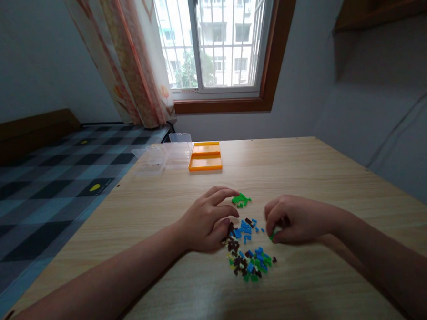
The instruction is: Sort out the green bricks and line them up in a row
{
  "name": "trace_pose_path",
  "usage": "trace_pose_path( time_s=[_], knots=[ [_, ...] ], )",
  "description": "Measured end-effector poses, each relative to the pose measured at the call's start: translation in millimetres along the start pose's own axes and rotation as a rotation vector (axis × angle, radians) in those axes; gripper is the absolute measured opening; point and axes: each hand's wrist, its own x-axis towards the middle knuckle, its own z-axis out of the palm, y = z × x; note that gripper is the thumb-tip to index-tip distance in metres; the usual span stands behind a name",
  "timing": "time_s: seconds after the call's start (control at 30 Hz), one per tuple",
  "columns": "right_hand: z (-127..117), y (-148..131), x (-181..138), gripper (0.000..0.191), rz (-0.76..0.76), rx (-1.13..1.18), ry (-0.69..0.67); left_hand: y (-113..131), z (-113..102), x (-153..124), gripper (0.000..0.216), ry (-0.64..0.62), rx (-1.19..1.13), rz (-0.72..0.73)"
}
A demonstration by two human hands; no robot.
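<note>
Pale wood first: the table (163,287) fills most of the lower frame under my forearms. Clear plastic next, see-through boxes (152,158) at the far edge, just left of the frame's centre, and right beside them the orange tray (206,168).

Now my hands. The left hand (204,222) sits mid-frame, fingers loosely spread and gripping nothing that I can make out, one fingertip right up against the green shape; whether it touches or only hovers there, I can't tell. The right hand (291,218), right of centre, is curled in, thumb and finger pinching.

Down to the blocks: a mixed pile (251,267) at lower centre, greens, blues and browns all jumbled. Above it, a blue cluster (244,229), with dark brown bits (233,245) by my left thumb. Higher up, the green shape (240,200), its outline notched. I'd judge it light and stiff, hard plastic, likely to skid if nudged and to break apart at a thin joint; by the broad middle is where I'd take it, flat, from both sides.

And smallest, in my right pinch, the green bit (272,235), mostly hidden by my fingertips. Next to no weight, I reckon, rigid and a touch slick, so opposite edges, very tips of thumb and finger; squeeze too hard and it could ping away.
</note>
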Motion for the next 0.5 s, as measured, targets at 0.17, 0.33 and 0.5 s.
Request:
trace_pose_path(
  time_s=[0.17, 0.33, 0.5],
  knots=[
    [-5, 14, 1, 0.011, 0.044, 0.016, 0.057, -1, 1, 0, 0.029, 0.003, -0.006, 0.001],
    [2, 26, 7, 0.013, 0.036, -0.030, 0.226, 0, 1, 0, 0.029, 0.012, -0.013, -0.004],
    [18, 30, 25, 0.017, 0.000, -0.126, 0.439, -3, 4, 0, 0.028, 0.017, 0.000, -0.019]
  ],
)
